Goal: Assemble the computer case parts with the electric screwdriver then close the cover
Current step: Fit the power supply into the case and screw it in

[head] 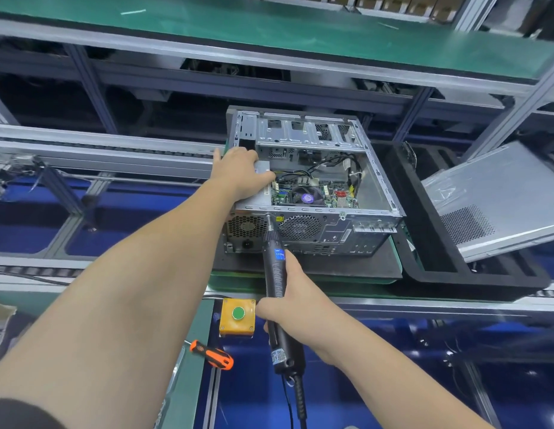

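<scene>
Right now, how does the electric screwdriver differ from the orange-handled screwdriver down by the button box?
The electric screwdriver is black, long and corded, gripped by the right hand with its tip at the computer case rear; the orange-handled screwdriver is shorter, orange and black, lying untouched on the bench edge. The electric one points up toward the case; the manual one lies slanted. Both are screwdrivers.

Bright, even overhead light; soft shadows, faint glare on the green shelf [269,29]; wide-angle bending and blur toward edges.
</scene>
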`<state>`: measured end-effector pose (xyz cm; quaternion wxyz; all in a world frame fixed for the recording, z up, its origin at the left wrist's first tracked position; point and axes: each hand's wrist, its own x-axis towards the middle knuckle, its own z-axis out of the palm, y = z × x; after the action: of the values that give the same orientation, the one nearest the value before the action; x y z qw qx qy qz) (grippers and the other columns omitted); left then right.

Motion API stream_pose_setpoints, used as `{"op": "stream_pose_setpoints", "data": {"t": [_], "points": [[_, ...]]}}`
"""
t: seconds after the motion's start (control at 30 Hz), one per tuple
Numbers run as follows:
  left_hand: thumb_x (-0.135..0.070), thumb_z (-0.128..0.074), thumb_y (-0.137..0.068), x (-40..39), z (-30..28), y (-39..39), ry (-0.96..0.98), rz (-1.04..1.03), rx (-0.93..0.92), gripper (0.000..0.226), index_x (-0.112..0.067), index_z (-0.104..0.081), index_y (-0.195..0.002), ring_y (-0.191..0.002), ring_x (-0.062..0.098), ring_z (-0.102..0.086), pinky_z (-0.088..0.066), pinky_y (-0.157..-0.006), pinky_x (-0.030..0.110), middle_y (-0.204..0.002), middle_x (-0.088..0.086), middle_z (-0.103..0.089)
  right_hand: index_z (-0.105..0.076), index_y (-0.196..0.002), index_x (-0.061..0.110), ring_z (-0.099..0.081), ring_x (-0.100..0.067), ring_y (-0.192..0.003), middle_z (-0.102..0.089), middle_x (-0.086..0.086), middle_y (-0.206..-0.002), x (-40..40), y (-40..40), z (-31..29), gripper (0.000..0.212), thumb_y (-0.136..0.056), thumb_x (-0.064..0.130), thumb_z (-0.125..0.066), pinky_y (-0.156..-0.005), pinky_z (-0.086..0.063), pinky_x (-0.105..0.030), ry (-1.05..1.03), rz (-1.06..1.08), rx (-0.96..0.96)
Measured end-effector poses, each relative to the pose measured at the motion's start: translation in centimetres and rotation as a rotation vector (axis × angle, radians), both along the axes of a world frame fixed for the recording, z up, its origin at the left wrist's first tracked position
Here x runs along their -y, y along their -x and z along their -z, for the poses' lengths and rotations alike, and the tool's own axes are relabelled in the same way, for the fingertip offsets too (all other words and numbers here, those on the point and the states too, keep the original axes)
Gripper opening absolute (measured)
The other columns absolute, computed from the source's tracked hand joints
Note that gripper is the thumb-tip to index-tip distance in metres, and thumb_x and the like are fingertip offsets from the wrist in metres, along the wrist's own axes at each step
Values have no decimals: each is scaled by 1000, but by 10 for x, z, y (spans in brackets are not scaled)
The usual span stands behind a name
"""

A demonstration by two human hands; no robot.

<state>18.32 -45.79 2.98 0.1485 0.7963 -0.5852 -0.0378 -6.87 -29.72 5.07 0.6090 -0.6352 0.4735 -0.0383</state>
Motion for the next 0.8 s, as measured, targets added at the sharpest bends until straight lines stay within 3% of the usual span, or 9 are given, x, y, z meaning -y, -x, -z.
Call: {"op": "stream_pose_setpoints", "data": {"t": [0.2,0.33,0.43,0.5,0.57,0.63,0.7,0.8], "points": [[-72,-42,-79,1,3,-3,26,22,-10,52,-24,-56,-95,-105,24,-53,-18,-120,59,-96,-2,-56,-1,-163,41,-59,-21,-77,-57,-1,-96,-5,-5,-4,102,-88,18,-65,-83,-61,-47,70,-24,-58],[-72,-39,-79,1,4,-3,26,18,-3,54,-24,-59,-94,-105,24,-54,-18,-121,58,-95,-3,-57,-11,-158,47,-61,-21,-76,-61,-7,-96,-5,-5,2,98,-82,21,-67,-79,-61,-51,84,8,-28],[-72,-38,-80,-1,5,-1,29,24,-5,53,-25,-59,-95,-107,23,-54,-17,-122,56,-96,-3,-58,-21,-149,56,-64,-18,-78,-62,2,-92,-9,-6,12,92,-78,28,-72,-76,-62,-37,115,66,5],[-71,-37,-83,-2,4,0,17,28,-1,54,-25,-60,-101,-113,25,-55,-19,-121,56,-103,-1,-60,-26,-143,58,-70,-25,-84,-68,1,-99,-10,-8,21,85,-76,37,-73,-82,-63,-42,115,127,40],[-66,-38,-88,-6,1,2,18,32,-19,59,-24,-64,-121,-124,25,-53,-20,-121,54,-120,0,-63,-32,-135,60,-71,-29,-89,-69,1,-103,-11,-10,29,71,-78,39,-69,-87,-62,-49,139,181,76],[-52,-42,-94,-13,-4,4,121,10,-125,51,-26,-62,-133,-126,22,-55,-30,-118,49,-132,-3,-64,-35,-138,57,-69,-27,-89,-68,4,-106,-11,-10,36,66,-86,34,-67,-88,-61,-50,174,205,92],[-35,-45,-97,-24,-9,6,319,-94,-329,39,-25,-66,-129,-118,18,-59,-44,-106,40,-128,-5,-67,-33,-140,58,-67,-28,-85,-67,4,-106,-12,-11,42,65,-92,28,-64,-85,-62,-51,175,226,108],[-23,-47,-96,-54,-15,17,577,-257,-502,30,-26,-68,-117,-109,9,-58,-47,-96,30,-118,-10,-65,-30,-131,69,-64,-28,-82,-66,1,-108,-15,-12,47,66,-93,26,-63,-81,-63,-54,154,251,135]]}}
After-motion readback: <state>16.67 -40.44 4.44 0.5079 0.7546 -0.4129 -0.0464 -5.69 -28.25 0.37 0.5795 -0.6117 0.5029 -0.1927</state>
